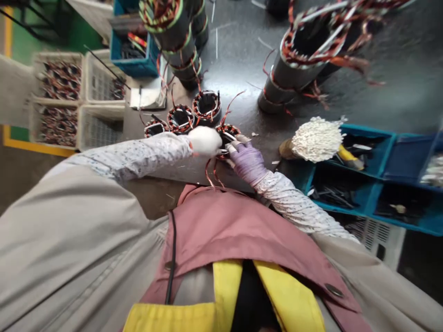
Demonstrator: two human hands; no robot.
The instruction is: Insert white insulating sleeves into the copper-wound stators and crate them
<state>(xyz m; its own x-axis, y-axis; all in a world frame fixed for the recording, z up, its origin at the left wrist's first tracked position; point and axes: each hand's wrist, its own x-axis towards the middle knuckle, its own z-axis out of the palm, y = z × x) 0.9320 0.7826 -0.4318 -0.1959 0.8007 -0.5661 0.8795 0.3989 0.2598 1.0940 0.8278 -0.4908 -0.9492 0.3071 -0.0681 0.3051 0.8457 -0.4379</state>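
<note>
A motor stator (pixel 231 129), a dark ring with red-orange windings, stands at the near edge of the bench between my hands. My left hand (pixel 205 140), in a white glove, is closed against its left side; the fingertips are mostly hidden. From the right, my right hand (pixel 246 160), in a purple glove with pale fingertips, grips the rim with bent fingers. White pieces lie in the stator's opening by these fingers. Loose red leads (pixel 212 174) hang toward my apron. Three more stators stand to the left, the nearest stator (pixel 217 110) touching the row.
Tall stator stacks stand at the back left (pixel 182 50) and right (pixel 282 83). A bundle of white tubes (pixel 318 138) lies beside blue bins (pixel 372 196) at right. Pale crates (pixel 81 103) filled with wound parts and a blue box (pixel 134 67) are at left.
</note>
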